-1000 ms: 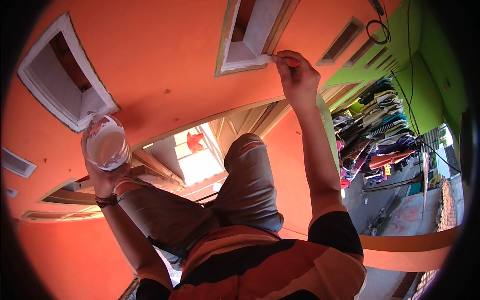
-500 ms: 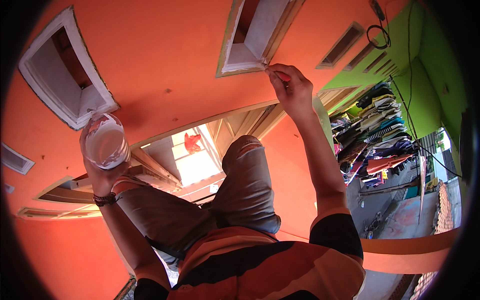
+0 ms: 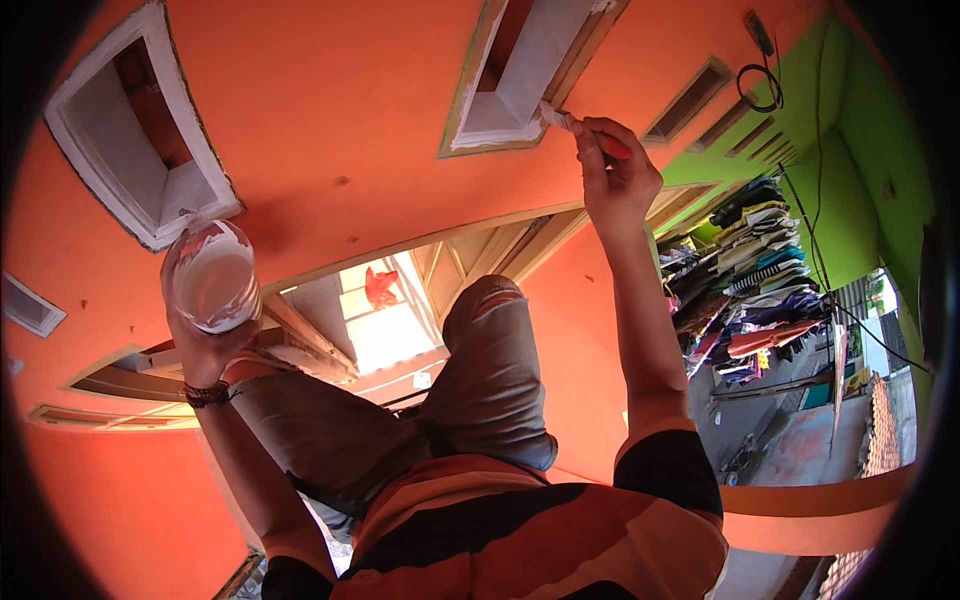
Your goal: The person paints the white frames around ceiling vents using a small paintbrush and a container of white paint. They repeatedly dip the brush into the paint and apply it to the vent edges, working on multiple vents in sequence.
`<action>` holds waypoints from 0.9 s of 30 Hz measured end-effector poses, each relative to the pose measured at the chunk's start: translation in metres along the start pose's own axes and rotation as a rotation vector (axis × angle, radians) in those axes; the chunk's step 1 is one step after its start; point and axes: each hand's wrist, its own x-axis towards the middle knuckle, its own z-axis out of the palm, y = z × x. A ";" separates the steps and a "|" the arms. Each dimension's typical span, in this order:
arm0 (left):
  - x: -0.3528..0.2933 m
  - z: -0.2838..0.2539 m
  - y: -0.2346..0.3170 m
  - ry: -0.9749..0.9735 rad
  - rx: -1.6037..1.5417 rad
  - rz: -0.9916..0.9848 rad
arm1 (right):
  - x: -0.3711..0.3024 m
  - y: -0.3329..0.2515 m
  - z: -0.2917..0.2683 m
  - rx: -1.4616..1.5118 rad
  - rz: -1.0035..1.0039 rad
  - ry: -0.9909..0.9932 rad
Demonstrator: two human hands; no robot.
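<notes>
My left hand [image 3: 207,345] is wrapped round a clear plastic cup [image 3: 213,278] with white paint inside and smeared up its wall. In my right hand [image 3: 618,178] is a paintbrush [image 3: 557,117] with a red handle, its bristles white with paint. The bristles are at the lower right corner of a wall vent frame [image 3: 500,140], partly coated white, with bare tan edging along its right side. Whether the bristles touch the frame I cannot tell. Close above the cup is a second vent frame [image 3: 205,220], painted white around its opening.
The wall [image 3: 330,100] is orange, with smaller vents [image 3: 687,100] farther right. A looped black cable [image 3: 760,88] hangs near the green wall. Hanging clothes [image 3: 765,270] crowd the right side. Below my knees is a window opening [image 3: 390,310] with a red object.
My right hand has moved right and slightly down with the brush, and more of the bristles now show. The left hand keeps its hold on the cup. The view has shifted slightly.
</notes>
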 end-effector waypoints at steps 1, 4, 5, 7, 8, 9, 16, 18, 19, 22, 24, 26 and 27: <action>0.000 0.000 -0.001 0.003 0.004 -0.006 | 0.000 0.000 -0.002 0.038 0.036 0.020; -0.001 0.000 -0.003 0.010 -0.014 -0.008 | -0.003 -0.013 -0.001 0.123 0.210 0.024; -0.002 0.000 -0.004 0.012 -0.024 -0.005 | -0.002 -0.016 -0.001 0.129 0.283 0.024; -0.002 -0.001 -0.004 0.017 -0.002 0.011 | 0.003 -0.020 -0.004 0.007 0.317 -0.016; -0.002 -0.002 -0.004 0.020 0.010 0.019 | 0.005 -0.020 -0.005 -0.054 0.334 -0.035; -0.001 0.000 -0.003 0.009 -0.009 0.005 | 0.005 -0.015 -0.007 -0.038 0.297 -0.064; -0.001 0.002 -0.003 0.019 -0.027 0.029 | 0.028 0.014 0.006 -0.108 -0.052 -0.125; -0.001 0.002 -0.003 0.019 -0.027 0.015 | 0.035 0.009 0.003 -0.155 -0.050 -0.078; -0.001 0.002 0.001 0.017 -0.039 -0.013 | 0.035 0.004 0.001 -0.138 -0.044 -0.091; -0.001 0.003 0.002 0.013 -0.057 -0.010 | 0.030 -0.008 -0.001 -0.025 -0.042 -0.174; 0.000 0.003 0.002 0.008 -0.049 0.007 | 0.035 0.001 0.004 -0.063 -0.136 -0.246; 0.000 0.004 0.003 0.001 -0.027 0.009 | 0.044 0.002 0.003 -0.070 -0.154 -0.267; 0.000 0.003 0.002 -0.002 -0.021 0.005 | 0.046 0.001 0.002 -0.042 -0.123 -0.243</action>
